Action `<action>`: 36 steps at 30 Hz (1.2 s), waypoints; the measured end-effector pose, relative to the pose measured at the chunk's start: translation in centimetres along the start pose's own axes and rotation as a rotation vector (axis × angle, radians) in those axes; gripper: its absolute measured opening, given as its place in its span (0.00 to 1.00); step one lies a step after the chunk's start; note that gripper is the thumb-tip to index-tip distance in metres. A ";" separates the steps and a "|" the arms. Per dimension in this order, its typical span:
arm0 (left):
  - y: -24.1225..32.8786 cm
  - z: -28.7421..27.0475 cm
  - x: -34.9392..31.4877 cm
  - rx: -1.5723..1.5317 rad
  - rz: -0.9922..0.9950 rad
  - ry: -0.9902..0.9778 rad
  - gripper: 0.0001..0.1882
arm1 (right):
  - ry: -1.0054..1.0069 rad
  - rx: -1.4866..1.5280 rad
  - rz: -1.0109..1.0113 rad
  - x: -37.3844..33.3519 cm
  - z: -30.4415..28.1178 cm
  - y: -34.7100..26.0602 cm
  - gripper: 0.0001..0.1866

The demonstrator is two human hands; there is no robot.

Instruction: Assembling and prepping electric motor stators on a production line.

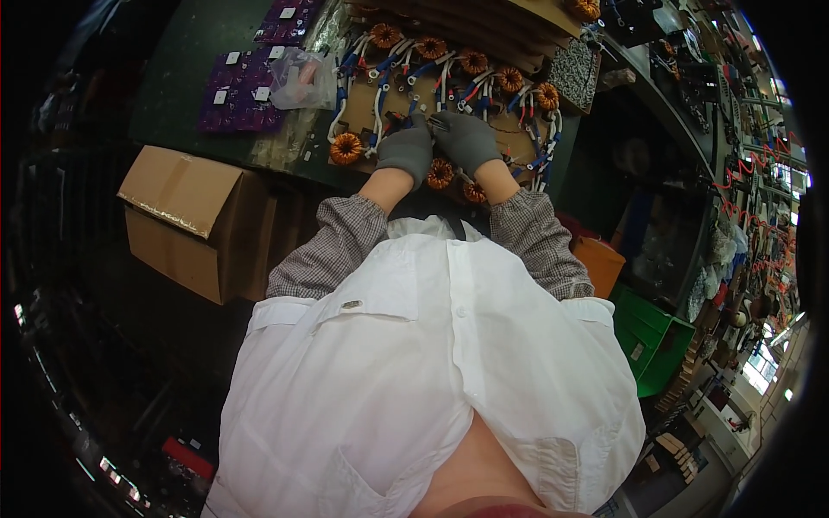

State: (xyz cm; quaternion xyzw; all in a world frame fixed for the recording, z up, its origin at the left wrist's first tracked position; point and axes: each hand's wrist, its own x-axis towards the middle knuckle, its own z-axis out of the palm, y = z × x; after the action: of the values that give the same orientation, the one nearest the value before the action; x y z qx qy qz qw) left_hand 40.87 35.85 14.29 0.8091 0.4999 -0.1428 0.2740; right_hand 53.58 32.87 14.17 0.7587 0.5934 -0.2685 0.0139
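Both hands wear grey gloves and work close together over a cardboard sheet [367,179] on the bench. My left hand [406,151] has its fingers curled in near a small dark part, and what they grip is too small to name. Beside it, my right hand [466,140] pinches with its fingertips; whatever is between them is hidden. Around the hands lie copper-wound toroid coils, one coil [346,148] left of my left hand and another coil [441,173] between my wrists. Blue, white and red wires with ring terminals run from several coils along the sheet's far side.
Purple circuit boards [233,97] and a clear plastic bag [302,79] lie to the left on the dark green bench [173,104]. Stacked cardboard [484,26] stands at the back. A cardboard box [177,220] is at the near left, a green crate [649,337] low on the right.
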 end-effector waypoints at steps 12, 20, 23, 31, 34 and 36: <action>-1.9 3.7 -1.4 -0.604 -0.008 0.409 0.34 | 0.108 0.295 0.067 -0.7 1.1 1.1 0.20; -2.2 2.6 -2.2 -0.659 0.059 0.327 0.34 | -0.149 0.807 -0.003 1.2 0.3 2.9 0.22; -2.1 2.9 -1.9 -0.707 0.017 0.279 0.33 | -0.075 0.795 -0.047 1.7 0.2 3.0 0.21; -1.9 2.6 -2.7 -0.715 0.096 0.342 0.23 | 0.094 0.411 0.096 2.1 -1.1 1.4 0.21; -2.0 2.4 -2.8 -0.723 0.073 0.323 0.22 | 0.203 0.682 -0.108 0.3 -2.2 2.6 0.17; -2.0 2.0 -2.7 -0.724 0.064 0.299 0.22 | -0.052 0.864 -0.109 -1.5 -2.7 3.6 0.16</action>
State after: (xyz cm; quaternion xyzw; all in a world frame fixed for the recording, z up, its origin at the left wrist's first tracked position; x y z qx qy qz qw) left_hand 37.95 33.39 13.40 0.6870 0.5270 0.1710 0.4701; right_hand 57.65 31.39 16.08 0.6555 0.4650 -0.5115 -0.3042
